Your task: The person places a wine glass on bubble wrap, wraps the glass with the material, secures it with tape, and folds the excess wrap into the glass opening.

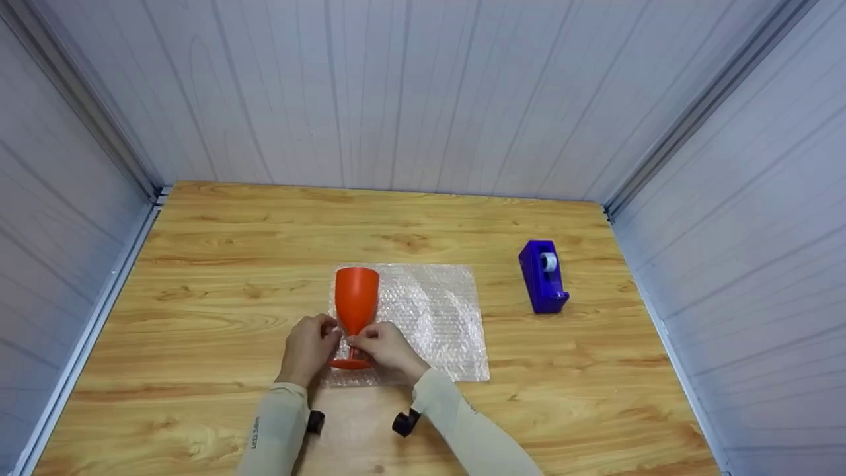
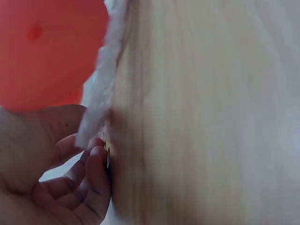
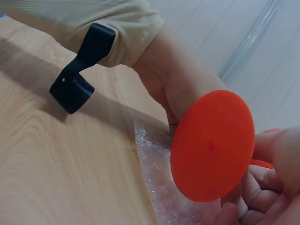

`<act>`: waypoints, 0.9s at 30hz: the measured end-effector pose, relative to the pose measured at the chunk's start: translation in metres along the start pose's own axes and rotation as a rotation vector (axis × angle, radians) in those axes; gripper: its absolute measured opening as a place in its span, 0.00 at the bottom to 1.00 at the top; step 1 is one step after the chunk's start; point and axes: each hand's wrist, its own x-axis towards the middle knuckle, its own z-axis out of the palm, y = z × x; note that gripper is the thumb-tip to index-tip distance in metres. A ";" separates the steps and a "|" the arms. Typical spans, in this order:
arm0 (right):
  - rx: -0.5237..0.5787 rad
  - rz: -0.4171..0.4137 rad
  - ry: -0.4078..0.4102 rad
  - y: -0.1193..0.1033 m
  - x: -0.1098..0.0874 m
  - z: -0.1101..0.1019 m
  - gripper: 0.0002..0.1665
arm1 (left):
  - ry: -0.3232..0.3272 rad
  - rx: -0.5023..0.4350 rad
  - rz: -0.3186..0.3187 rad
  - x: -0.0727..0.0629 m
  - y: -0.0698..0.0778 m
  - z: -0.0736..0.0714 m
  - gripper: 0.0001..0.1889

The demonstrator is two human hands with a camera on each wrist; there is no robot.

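An orange plastic goblet (image 1: 357, 297) lies on its side along the left part of a sheet of bubble wrap (image 1: 436, 324), its mouth pointing away from me. My right hand (image 1: 390, 348) pinches its stem between thumb and fingers. On the goblet's other side, my left hand (image 1: 308, 349) has its fingers curled at the sheet's left edge. The left wrist view shows that bubble wrap edge (image 2: 101, 89) lifted off the table between thumb and fingers. In the right wrist view, the round goblet foot (image 3: 213, 145) covers part of the hands behind it.
A blue tape dispenser (image 1: 545, 284) with a roll of clear tape stands right of the sheet. Pale panel walls (image 1: 396, 92) enclose the wooden table (image 1: 231, 264) at the back and both sides. Black wrist cameras (image 1: 404, 423) hang from the sleeves.
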 end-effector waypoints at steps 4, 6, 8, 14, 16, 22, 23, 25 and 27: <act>-0.003 0.009 -0.006 0.003 0.002 0.001 0.12 | 0.001 -0.013 0.010 0.002 -0.001 -0.001 0.08; -0.012 0.012 -0.005 0.005 0.003 0.001 0.12 | -0.003 -0.015 0.014 0.002 -0.002 -0.001 0.08; -0.019 0.017 -0.002 0.006 0.003 0.002 0.12 | -0.006 -0.014 0.018 0.001 -0.002 0.000 0.08; -0.002 0.029 -0.010 0.006 0.002 0.003 0.12 | 0.006 -0.013 0.029 0.001 -0.004 0.001 0.08; -0.002 0.025 -0.006 0.005 0.003 0.004 0.12 | 0.009 -0.016 0.034 0.002 -0.003 0.001 0.07; -0.021 0.020 0.017 0.003 0.002 0.002 0.12 | 0.000 -0.031 0.019 0.003 -0.003 -0.001 0.07; -0.031 0.015 0.017 0.003 0.002 0.001 0.12 | -0.001 -0.037 0.008 0.003 -0.003 -0.001 0.07; -0.052 0.006 0.014 0.003 0.001 -0.001 0.12 | 0.003 -0.051 -0.012 0.003 -0.003 -0.002 0.08; -0.075 -0.001 0.011 0.002 0.001 -0.001 0.13 | 0.013 -0.064 -0.035 0.002 -0.004 -0.003 0.10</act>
